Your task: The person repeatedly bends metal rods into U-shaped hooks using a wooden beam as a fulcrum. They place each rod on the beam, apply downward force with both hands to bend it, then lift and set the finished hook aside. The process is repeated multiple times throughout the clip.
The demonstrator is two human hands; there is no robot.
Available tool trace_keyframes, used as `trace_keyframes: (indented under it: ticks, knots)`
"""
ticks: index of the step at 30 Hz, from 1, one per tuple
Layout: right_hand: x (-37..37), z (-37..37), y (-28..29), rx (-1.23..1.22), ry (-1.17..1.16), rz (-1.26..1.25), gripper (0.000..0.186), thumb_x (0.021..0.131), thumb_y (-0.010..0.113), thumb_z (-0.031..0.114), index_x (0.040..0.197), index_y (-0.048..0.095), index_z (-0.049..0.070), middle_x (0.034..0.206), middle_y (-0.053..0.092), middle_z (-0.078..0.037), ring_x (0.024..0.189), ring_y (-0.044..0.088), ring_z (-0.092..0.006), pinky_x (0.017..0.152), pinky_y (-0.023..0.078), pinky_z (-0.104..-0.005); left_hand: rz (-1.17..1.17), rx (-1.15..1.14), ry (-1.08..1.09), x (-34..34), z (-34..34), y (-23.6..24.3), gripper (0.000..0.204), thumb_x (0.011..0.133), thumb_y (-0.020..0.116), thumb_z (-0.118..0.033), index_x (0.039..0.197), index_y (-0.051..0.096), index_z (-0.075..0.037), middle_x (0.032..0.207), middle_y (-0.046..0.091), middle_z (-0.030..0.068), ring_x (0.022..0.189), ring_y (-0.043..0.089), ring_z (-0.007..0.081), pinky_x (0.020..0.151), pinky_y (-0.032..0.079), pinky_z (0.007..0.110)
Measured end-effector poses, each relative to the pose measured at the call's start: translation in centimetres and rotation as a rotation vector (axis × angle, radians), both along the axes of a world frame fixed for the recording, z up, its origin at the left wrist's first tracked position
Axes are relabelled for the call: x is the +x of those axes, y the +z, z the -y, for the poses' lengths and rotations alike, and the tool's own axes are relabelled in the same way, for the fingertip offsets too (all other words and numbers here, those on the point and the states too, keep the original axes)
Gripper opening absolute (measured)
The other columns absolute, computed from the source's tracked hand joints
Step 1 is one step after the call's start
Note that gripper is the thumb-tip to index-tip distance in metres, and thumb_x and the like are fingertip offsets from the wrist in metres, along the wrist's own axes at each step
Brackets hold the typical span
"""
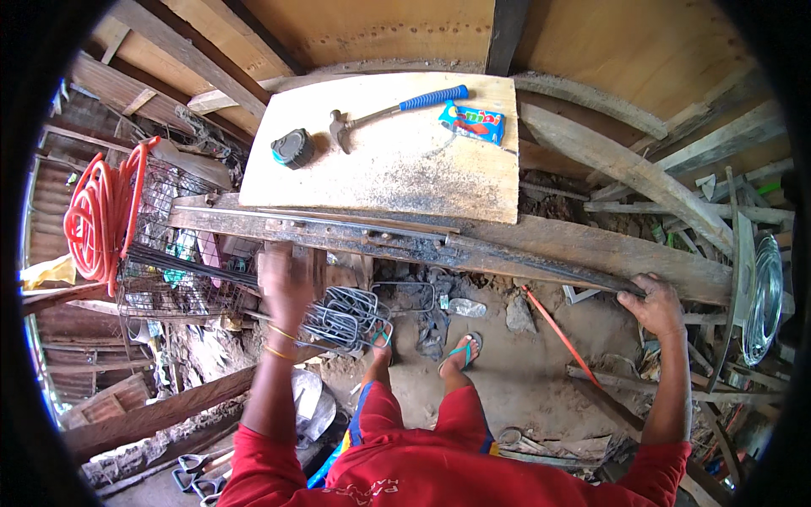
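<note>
My left hand (285,286) is blurred, reaching toward a stack of bent steel stirrups (351,314) beside a wire mesh cage (182,245); whether it grips anything I cannot tell. My right hand (652,306) rests on the right end of long dark steel bars (473,250) lying along a wooden beam (591,249). Above them a plywood board (397,169) carries a hammer with a blue handle (397,108), a tape measure (292,148) and a small colourful packet (471,122).
Coiled orange hose (97,215) hangs on the cage at left. Scrap timber (634,169) is piled at right beside a round metal rim (764,296). My feet in sandals (463,351) stand on dirt. Tools (198,473) lie at the lower left.
</note>
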State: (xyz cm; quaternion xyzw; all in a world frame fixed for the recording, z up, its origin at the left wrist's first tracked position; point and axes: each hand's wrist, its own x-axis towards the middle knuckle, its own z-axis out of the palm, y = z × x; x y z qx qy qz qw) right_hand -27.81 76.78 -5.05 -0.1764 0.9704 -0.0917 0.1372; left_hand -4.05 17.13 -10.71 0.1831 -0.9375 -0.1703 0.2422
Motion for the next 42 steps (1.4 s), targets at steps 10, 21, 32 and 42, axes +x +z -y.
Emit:
trace_keyframes:
  ticks: [10,21,32,42]
  knots:
    - [1.8,-0.7,-1.2,0.081,-0.036,-0.063,0.051,0.077,0.076,0.034,0.113,0.067,0.0,0.116,0.069,-0.025,0.112,0.063,-0.0456,0.099,0.049,-0.0518,0.263,0.046,-0.928,-16.1,-39.7,1.9,0.055,0.083,0.064,-0.013,0.135,0.055,0.002,0.133,0.056,0.0223,0.131,0.05,0.0385,0.117,0.032,0.055]
    - [16.7,2.7,-3.1,0.178,-0.491,-0.219,0.044,0.072,0.062,0.016,0.114,0.07,0.004,0.108,0.071,-0.028,0.106,0.067,-0.0433,0.095,0.05,-0.0519,0.239,0.032,-1.042,-9.1,-39.5,0.5,0.041,0.077,0.073,-0.013,0.115,0.061,-0.003,0.117,0.062,0.0167,0.117,0.057,0.0346,0.099,0.044,0.047]
    - [41.0,17.0,-2.2,0.114,-0.626,-0.095,0.037,0.072,0.072,0.021,0.102,0.06,0.002,0.092,0.069,-0.023,0.086,0.067,-0.0449,0.079,0.053,-0.0544,0.189,0.023,-1.462,4.8,-26.3,2.4,0.029,0.075,0.069,-0.014,0.102,0.065,-0.005,0.11,0.063,0.0131,0.115,0.058,0.03,0.105,0.04,0.043]
    - [33.9,7.7,-4.3,-0.774,-0.606,1.214,0.019,0.08,0.08,0.011,0.082,0.063,0.004,0.061,0.06,-0.005,0.05,0.057,-0.015,0.046,0.044,-0.0337,0.744,1.551,-0.655,12.0,-28.3,-6.3,0.034,0.097,0.07,-0.026,0.121,0.059,-0.005,0.121,0.061,0.0107,0.116,0.059,0.0247,0.097,0.048,0.037]
